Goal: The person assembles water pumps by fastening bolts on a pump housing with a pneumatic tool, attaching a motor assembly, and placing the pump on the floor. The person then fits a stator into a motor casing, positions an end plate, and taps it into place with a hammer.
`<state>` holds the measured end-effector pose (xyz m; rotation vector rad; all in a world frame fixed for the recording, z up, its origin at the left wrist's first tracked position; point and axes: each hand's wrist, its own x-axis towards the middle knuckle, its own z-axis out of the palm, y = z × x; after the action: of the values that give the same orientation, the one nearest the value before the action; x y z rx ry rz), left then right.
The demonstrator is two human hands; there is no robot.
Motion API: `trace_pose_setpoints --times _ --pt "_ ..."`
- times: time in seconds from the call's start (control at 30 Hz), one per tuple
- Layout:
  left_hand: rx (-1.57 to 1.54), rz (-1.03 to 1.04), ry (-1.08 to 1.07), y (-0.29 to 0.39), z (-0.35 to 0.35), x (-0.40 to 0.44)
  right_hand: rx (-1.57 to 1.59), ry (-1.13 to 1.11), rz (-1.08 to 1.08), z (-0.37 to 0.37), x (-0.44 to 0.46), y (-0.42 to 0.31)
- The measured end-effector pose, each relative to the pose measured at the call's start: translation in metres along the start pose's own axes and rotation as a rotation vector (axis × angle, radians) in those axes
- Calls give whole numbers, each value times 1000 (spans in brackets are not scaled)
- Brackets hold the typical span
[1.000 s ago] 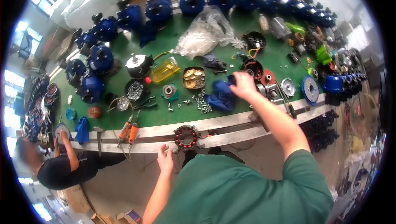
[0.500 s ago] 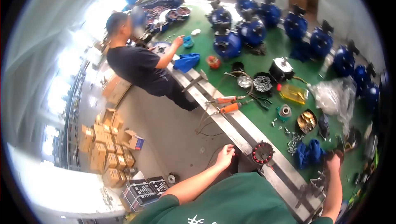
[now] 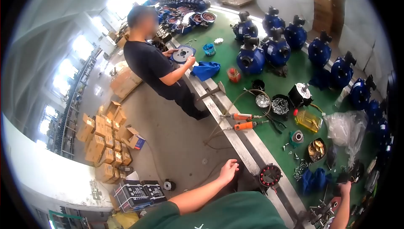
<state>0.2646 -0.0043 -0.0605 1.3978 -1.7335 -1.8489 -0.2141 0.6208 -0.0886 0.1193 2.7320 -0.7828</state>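
My left hand [image 3: 229, 171] hangs in the air by the near bench edge, its fingers loosely bent and slightly apart, with nothing visible in it. Just right of it, a motor stator [image 3: 269, 175], a black ring with red inside, rests on the metal rail. My right hand [image 3: 345, 187] is at the far right over the bench, fingers closed at a small dark object [image 3: 343, 178] whose kind I cannot make out. Below that hand stands a metal fixture [image 3: 320, 213] with rods. Blue cloths [image 3: 314, 181] lie to its left.
Two orange power tools [image 3: 244, 125] lie by the rail [image 3: 248, 157]. Beyond are bowls of screws [image 3: 280, 104], a tin of brass parts [image 3: 317, 149], a yellow bottle [image 3: 308, 120] and several blue pump housings [image 3: 251, 58]. A co-worker [image 3: 155, 64] holds a round plate [image 3: 183, 54].
My view has shifted, so the bench appears lower and farther right. My right hand has moved to the dark object. The co-worker now holds the round plate in both hands.
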Motion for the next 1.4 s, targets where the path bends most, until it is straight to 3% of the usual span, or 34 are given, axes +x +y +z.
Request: trace_pose_setpoints --times 0.03,0.13,0.23,0.37,0.47,0.53,0.7,0.9,1.0,1.1,1.27,1.4 --pt "2 32 -16 4 3 2 220 -26 57 -15 -23 -36" --pt "-8 96 -79 14 23 16 365 44 26 -47 -34 -64" --pt "-57 142 -280 34 57 29 588 81 -17 -68 -47 -79" --pt "-39 265 -531 91 102 32 1059 1 39 -71 -141 -216" --pt "-92 331 -569 120 116 38 1398 -215 131 -34 -208 -337" --pt "-144 310 -616 130 118 41 1396 -105 160 -3 -214 -353" --pt "-176 154 -687 122 83 65 1609 -210 313 80 -247 -429" --pt "-132 143 -662 121 39 85 1523 -274 493 170 -260 -466" --pt "129 344 -663 133 35 91 1457 -283 577 197 -266 -477" --pt "252 417 -732 151 35 98 1432 -379 542 215 -267 -477" --pt "331 352 -830 152 40 112 1299 -355 348 227 -271 -494" --pt "11 10 -876 151 41 121 1225 -392 243 242 -271 -506"
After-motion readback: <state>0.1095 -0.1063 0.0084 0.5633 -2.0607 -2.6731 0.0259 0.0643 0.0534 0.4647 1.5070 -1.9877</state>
